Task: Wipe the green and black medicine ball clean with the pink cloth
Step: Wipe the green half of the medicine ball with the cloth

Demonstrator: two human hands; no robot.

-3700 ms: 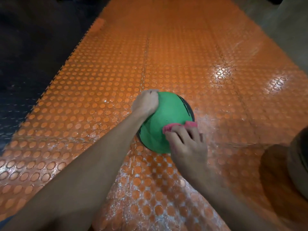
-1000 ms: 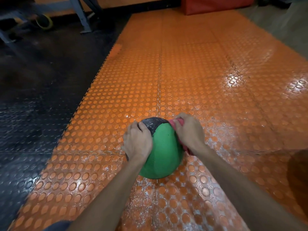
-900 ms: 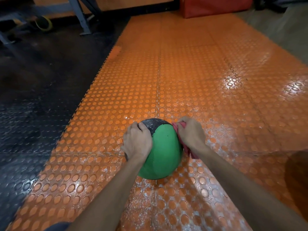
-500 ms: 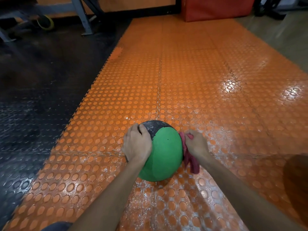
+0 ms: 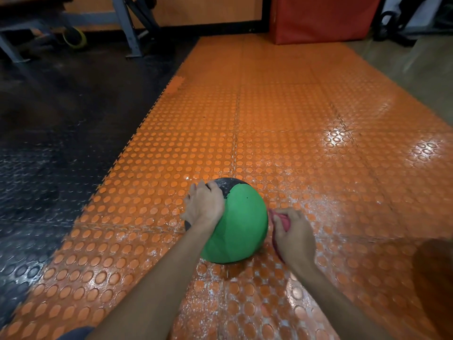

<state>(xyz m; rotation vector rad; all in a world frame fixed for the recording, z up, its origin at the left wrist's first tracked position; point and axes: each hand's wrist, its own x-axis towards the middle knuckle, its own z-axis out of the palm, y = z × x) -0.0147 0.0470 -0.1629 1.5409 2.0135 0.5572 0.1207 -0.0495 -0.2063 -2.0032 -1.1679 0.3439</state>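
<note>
The green and black medicine ball (image 5: 241,227) sits on the orange studded floor mat (image 5: 282,123), its green panel facing me and a black panel on the far top. My left hand (image 5: 203,207) rests on the ball's upper left side, fingers spread over the black part. Just right of the ball, my right hand (image 5: 293,231) grips the bunched pink cloth (image 5: 282,220); a narrow gap shows between cloth and ball. Most of the cloth is hidden inside the fist.
Black rubber flooring (image 5: 49,143) lies left of the mat. A red padded block (image 5: 321,18) stands at the mat's far end. Grey metal equipment legs (image 5: 127,25) and a yellow-green ring (image 5: 74,38) are at the back left. A dark rounded shape (image 5: 436,278) sits at the right edge.
My right hand with the cloth has slid from the ball's top right down its right side and come just off the surface. The left hand stays in place on the ball.
</note>
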